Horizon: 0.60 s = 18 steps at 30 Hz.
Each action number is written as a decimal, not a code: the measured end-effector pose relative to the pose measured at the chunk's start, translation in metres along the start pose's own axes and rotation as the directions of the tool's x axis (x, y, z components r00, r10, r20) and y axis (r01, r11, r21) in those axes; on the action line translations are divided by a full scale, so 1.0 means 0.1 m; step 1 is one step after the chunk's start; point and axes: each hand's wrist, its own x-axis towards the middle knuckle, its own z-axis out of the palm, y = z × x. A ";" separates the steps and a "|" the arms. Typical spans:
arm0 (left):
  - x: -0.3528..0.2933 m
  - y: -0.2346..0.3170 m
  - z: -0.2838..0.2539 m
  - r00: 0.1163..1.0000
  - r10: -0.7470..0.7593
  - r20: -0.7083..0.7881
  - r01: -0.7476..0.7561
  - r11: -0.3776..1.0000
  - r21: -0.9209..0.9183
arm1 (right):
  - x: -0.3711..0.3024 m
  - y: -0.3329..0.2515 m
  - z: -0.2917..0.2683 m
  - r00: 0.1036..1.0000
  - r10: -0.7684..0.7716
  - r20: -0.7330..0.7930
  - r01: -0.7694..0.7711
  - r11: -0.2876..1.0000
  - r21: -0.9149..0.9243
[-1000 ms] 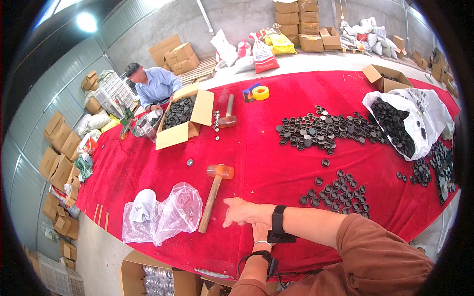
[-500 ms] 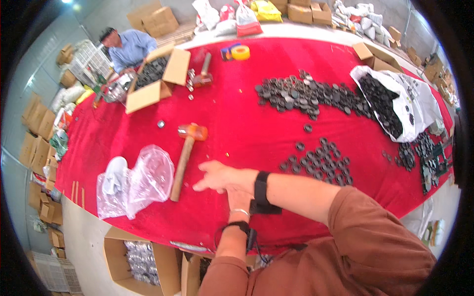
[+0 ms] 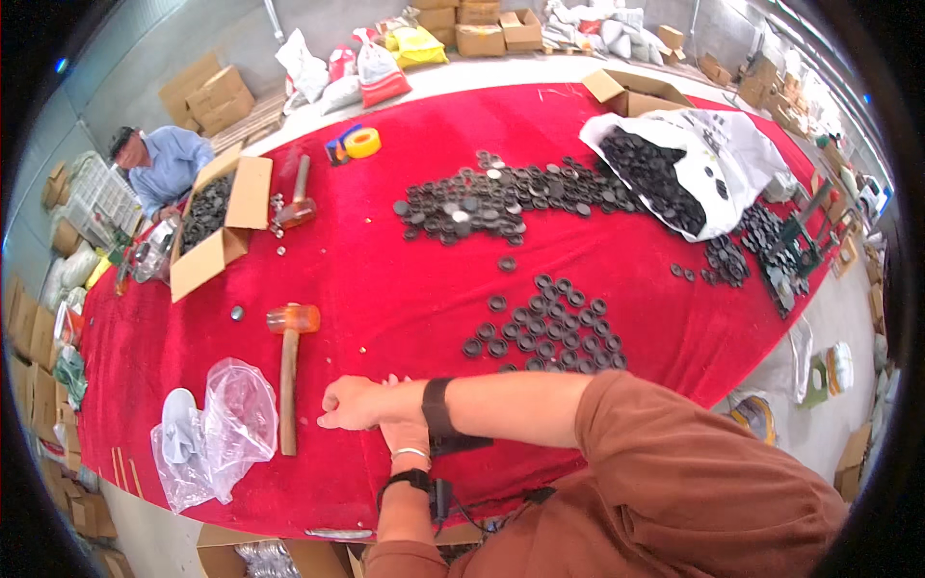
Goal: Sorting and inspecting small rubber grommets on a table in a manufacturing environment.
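Observation:
My right arm reaches across my left, with a black band on the wrist. Its hand, my right hand (image 3: 350, 403), is closed, the fingers curled in and nothing seen in them. Under that wrist lies my left hand (image 3: 402, 436), touching it; its fingers are mostly hidden. A bangle and a black strap circle my left wrist. Left of my hands lies a mallet (image 3: 289, 390) with an orange head and wooden handle, apart from them. Beyond it is a clear plastic bag (image 3: 236, 419) with a pale grey-white item (image 3: 179, 429). Several black round rings (image 3: 554, 332) lie ahead to the right.
Black round caps (image 3: 472, 202) spread across the red-covered table (image 3: 405, 308) toward a white sack (image 3: 732, 164) of black parts. At the left stand an open carton (image 3: 252, 193), a hammer (image 3: 297, 202) and yellow tape (image 3: 362, 143). A person (image 3: 169, 164) sits beyond the carton.
My right hand's fingers have gone from spread to curled. The head view has turned right, so the table's things appear farther left. My wrists stay crossed.

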 end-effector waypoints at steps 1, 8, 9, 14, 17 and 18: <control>0.10 0.17 -0.25 0.997 0.038 -0.063 -0.029 0.991 0.131 | -0.05 0.10 -0.04 0.986 -0.142 -0.089 0.130 0.982 -0.134; 0.15 0.20 -0.01 0.983 -0.034 -0.180 0.027 0.999 -0.042 | -0.89 0.42 -0.78 0.963 0.202 0.179 -0.178 0.974 -0.143; 0.13 0.20 -0.12 0.975 -0.050 -0.216 0.025 0.993 -0.117 | -1.00 0.50 -0.84 0.941 0.282 0.185 -0.276 0.959 -0.056; 0.07 0.21 -0.09 0.955 -0.036 -0.293 0.001 0.993 -0.119 | -2.09 0.84 -1.13 0.893 0.436 0.110 -0.436 0.899 -0.029; 0.07 0.17 -0.13 0.959 -0.043 -0.280 0.004 0.991 -0.137 | -2.64 0.80 -1.26 0.805 0.587 0.084 -0.589 0.808 -0.004; 0.04 0.15 -0.12 0.959 -0.024 -0.281 -0.004 0.995 -0.097 | -2.79 0.82 -1.30 0.858 0.514 -0.005 -0.512 0.856 0.074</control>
